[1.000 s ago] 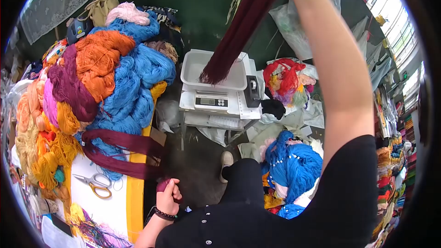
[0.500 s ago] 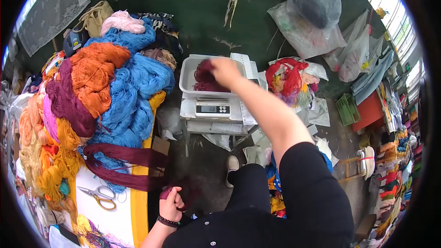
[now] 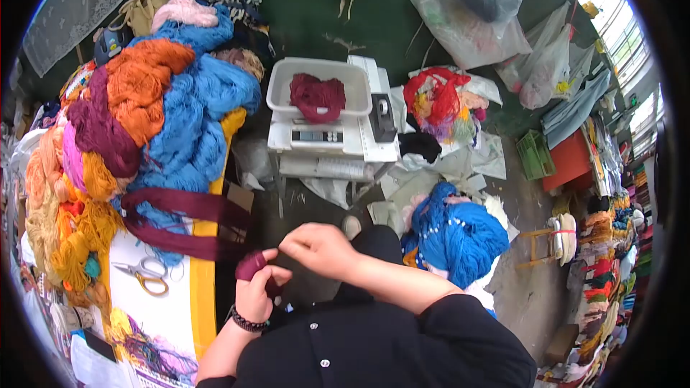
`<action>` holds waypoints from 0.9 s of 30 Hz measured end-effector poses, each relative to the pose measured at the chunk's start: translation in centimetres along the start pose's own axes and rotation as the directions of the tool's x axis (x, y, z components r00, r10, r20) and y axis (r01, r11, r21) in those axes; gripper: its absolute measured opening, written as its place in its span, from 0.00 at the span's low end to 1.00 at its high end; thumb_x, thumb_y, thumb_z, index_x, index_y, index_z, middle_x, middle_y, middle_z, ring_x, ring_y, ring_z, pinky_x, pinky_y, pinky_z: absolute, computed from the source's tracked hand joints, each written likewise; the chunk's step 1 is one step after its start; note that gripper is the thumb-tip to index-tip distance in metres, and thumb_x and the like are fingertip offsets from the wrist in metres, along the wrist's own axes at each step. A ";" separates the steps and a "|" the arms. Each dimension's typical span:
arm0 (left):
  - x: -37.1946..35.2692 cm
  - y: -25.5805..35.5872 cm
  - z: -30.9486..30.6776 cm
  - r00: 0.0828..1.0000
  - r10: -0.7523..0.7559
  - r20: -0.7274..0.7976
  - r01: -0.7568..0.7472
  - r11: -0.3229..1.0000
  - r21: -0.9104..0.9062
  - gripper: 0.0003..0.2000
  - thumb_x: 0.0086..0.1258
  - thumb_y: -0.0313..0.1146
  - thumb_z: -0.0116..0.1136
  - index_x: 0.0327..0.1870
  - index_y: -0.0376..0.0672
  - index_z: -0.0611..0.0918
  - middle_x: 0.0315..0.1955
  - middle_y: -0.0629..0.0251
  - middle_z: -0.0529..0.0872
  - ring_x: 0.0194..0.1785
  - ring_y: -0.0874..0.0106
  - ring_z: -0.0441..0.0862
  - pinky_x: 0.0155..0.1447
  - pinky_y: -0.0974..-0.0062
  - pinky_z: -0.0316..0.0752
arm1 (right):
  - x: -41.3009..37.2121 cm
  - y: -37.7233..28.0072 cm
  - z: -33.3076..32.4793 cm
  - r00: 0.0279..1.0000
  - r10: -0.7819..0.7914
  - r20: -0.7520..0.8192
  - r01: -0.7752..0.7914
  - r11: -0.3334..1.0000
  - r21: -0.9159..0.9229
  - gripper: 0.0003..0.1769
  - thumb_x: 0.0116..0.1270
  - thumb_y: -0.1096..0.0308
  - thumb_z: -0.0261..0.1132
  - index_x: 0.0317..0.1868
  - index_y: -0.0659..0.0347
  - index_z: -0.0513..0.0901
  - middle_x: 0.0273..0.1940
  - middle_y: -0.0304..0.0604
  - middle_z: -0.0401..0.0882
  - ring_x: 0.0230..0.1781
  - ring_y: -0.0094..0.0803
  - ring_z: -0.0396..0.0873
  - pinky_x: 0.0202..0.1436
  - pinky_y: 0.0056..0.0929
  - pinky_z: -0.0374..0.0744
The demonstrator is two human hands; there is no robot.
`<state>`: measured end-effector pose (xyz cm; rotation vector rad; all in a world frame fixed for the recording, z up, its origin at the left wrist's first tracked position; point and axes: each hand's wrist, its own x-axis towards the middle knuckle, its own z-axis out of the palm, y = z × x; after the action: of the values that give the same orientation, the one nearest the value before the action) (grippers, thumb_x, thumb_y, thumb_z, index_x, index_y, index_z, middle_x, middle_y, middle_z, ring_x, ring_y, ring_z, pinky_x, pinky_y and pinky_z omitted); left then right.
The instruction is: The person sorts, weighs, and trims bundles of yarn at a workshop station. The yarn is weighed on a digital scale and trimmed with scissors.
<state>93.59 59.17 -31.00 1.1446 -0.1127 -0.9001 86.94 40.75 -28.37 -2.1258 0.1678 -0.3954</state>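
My left hand (image 3: 255,291) is low in the middle, with maroon yarn (image 3: 250,266) wound about its fingers; the index finger points towards my right hand. Close beside it, my right hand (image 3: 316,250) is closed in a pinch, and any strand in it is too fine to see. A long maroon skein (image 3: 180,244) stretches from the yarn pile to just above my left hand. Farther off, a loose maroon yarn bundle (image 3: 316,97) lies in a white plastic tray (image 3: 277,97) on a digital scale (image 3: 316,136).
Scissors (image 3: 147,274) lie on the white and yellow table (image 3: 201,302) at the left, under a heap of blue yarn (image 3: 190,144) and other colours. Blue yarn (image 3: 460,237) is piled on the right. A small black device (image 3: 384,116) stands beside the tray.
My right hand has left the tray and come back beside my left hand. The maroon bundle stays behind in the tray. The view has shifted a little.
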 end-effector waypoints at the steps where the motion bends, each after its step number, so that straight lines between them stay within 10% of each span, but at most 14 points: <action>1: 0.0 -0.1 -0.2 0.982 0.065 0.178 -0.070 0.997 0.024 0.17 0.71 0.25 0.45 0.59 0.32 0.73 0.35 0.59 0.86 0.38 0.73 0.83 0.47 0.76 0.77 | -1.3 -0.4 1.4 0.996 0.002 0.085 -0.017 0.985 0.171 0.10 0.67 0.65 0.63 0.38 0.64 0.83 0.34 0.44 0.83 0.36 0.36 0.81 0.41 0.31 0.79; 3: -1.2 -0.4 1.1 0.984 0.131 0.122 -0.142 0.986 0.085 0.19 0.71 0.25 0.48 0.63 0.33 0.71 0.48 0.61 0.81 0.48 0.74 0.80 0.52 0.76 0.76 | -3.4 -2.1 3.4 0.889 0.348 0.298 -0.456 0.608 0.650 0.10 0.71 0.68 0.61 0.42 0.68 0.80 0.30 0.36 0.77 0.29 0.22 0.76 0.31 0.21 0.75; 6: -2.6 -1.1 1.5 0.981 0.094 0.168 -0.114 0.987 0.112 0.21 0.72 0.25 0.49 0.65 0.35 0.69 0.50 0.61 0.80 0.43 0.75 0.82 0.49 0.77 0.77 | -4.7 -2.3 3.2 0.864 0.336 0.375 -0.499 0.472 0.727 0.08 0.71 0.71 0.60 0.37 0.68 0.79 0.27 0.36 0.74 0.23 0.19 0.70 0.26 0.19 0.69; 19: -4.7 -1.5 1.8 0.987 0.096 0.127 -0.104 0.993 0.054 0.17 0.75 0.36 0.52 0.56 0.34 0.78 0.34 0.66 0.85 0.25 0.82 0.77 0.34 0.86 0.71 | -7.0 -3.2 2.5 0.957 0.217 0.194 -0.290 0.755 0.588 0.08 0.69 0.73 0.60 0.38 0.71 0.81 0.42 0.43 0.81 0.35 0.24 0.80 0.42 0.25 0.78; 27: -4.6 -1.4 1.8 0.987 0.128 0.100 -0.142 0.979 0.144 0.15 0.75 0.35 0.52 0.54 0.33 0.79 0.28 0.71 0.82 0.22 0.85 0.71 0.29 0.87 0.66 | -6.8 -3.5 2.4 0.891 0.360 0.276 -0.446 0.587 0.676 0.09 0.70 0.73 0.59 0.37 0.72 0.81 0.43 0.44 0.83 0.34 0.20 0.79 0.41 0.22 0.78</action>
<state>88.91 60.71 -29.70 1.2209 -0.3332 -0.8328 81.30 46.44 -28.17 -1.2440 0.3605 -0.0358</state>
